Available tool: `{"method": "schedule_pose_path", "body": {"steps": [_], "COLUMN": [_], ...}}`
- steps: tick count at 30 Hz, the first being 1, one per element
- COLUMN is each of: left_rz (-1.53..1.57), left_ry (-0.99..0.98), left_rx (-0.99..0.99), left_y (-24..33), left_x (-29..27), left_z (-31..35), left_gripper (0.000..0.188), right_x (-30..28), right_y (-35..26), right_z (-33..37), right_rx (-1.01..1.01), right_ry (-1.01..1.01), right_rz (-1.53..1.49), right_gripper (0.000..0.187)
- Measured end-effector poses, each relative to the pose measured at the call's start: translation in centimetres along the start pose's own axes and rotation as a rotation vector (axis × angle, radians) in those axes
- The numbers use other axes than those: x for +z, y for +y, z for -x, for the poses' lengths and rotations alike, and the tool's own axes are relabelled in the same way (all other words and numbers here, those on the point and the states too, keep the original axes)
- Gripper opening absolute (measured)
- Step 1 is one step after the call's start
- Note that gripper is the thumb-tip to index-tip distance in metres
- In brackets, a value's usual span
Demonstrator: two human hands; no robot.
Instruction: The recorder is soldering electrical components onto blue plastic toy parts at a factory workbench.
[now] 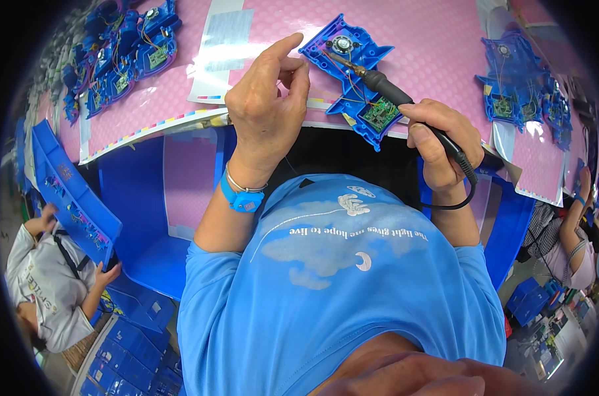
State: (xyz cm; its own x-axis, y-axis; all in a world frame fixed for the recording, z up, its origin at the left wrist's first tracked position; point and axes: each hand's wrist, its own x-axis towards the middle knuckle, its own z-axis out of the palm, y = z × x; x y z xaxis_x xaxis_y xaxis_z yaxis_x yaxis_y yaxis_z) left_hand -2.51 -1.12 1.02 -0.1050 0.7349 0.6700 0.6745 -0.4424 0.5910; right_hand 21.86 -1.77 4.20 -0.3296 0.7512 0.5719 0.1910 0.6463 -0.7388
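Note:
My right hand (441, 138) is closed around the dark handle of a soldering iron (387, 87). Its metal tip points up and left, over a blue plastic housing half (355, 99) on the table's near edge. Inside the housing sit a round speaker (342, 44), thin coloured wires and a green circuit board (381, 115). The tip lies just left of the speaker; whether it touches anything is unclear. Just left of the housing, my left hand (270, 99) is raised, its index finger reaching toward the housing and its other fingers curled toward the thumb. What those fingers hold, if anything, I cannot make out.
Similar blue housings with boards (124, 56) are clustered at the far left, others (521, 86) at the right. Blue bins (144, 211) hang below the pink-covered table (431, 39). At left, another person (52, 290) holds a long blue tray (75, 198); someone else sits at right.

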Motion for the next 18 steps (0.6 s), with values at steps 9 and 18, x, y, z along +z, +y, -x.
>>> {"method": "schedule_pose_path", "body": {"steps": [9, 18], "left_rz": [0.020, 0.025], "left_ry": [-0.021, -0.032], "left_rx": [-0.046, 0.019], "left_y": [0.08, -0.20], "left_x": [0.26, 0.59], "left_z": [0.01, -0.25], "left_gripper": [0.037, 0.042], "right_x": [-0.32, -0.46], "right_y": [0.24, 0.30], "right_z": [0.08, -0.05], "right_rx": [0.048, 0.030], "right_ry": [0.011, 0.001], "right_rz": [-0.003, -0.006], "right_gripper": [0.021, 0.021]}}
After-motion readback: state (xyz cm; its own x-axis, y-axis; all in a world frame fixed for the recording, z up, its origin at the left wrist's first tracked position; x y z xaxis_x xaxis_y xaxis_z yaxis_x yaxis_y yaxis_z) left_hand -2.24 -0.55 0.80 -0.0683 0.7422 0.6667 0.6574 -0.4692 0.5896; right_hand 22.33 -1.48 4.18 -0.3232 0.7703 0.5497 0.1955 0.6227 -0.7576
